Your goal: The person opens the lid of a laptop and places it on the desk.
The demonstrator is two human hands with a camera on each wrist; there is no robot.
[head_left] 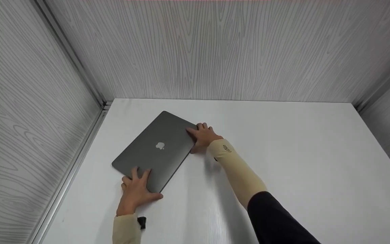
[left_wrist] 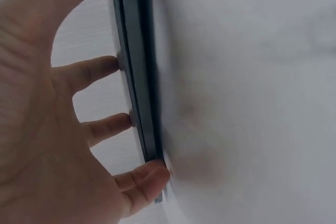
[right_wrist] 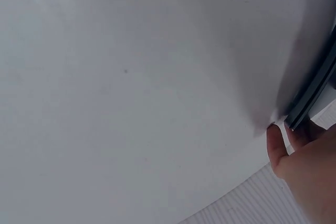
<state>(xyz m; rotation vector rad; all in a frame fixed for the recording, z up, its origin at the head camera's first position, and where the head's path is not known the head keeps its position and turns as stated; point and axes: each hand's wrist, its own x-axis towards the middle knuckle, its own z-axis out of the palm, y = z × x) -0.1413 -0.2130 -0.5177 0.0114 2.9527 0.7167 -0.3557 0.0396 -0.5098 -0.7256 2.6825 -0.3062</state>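
Observation:
A closed dark grey laptop (head_left: 147, 145) with a pale apple logo lies at a slant on the left part of the white table. My left hand (head_left: 135, 193) grips its near corner, two fingers on the lid and the thumb by the near right edge. In the left wrist view, other fingertips (left_wrist: 149, 182) of that hand meet the laptop's side (left_wrist: 139, 66). My right hand (head_left: 203, 137) holds the opposite right corner, one finger over the lid and others around the edge. The right wrist view shows only part of that hand (right_wrist: 310, 166) at the laptop's end (right_wrist: 312, 90).
The white table (head_left: 283, 152) extends to the right of the laptop. A grey wood-grain panel (head_left: 215, 51) rises behind it, with another panel (head_left: 19, 118) on the left and a metal rail (head_left: 69, 176) along the table's left side.

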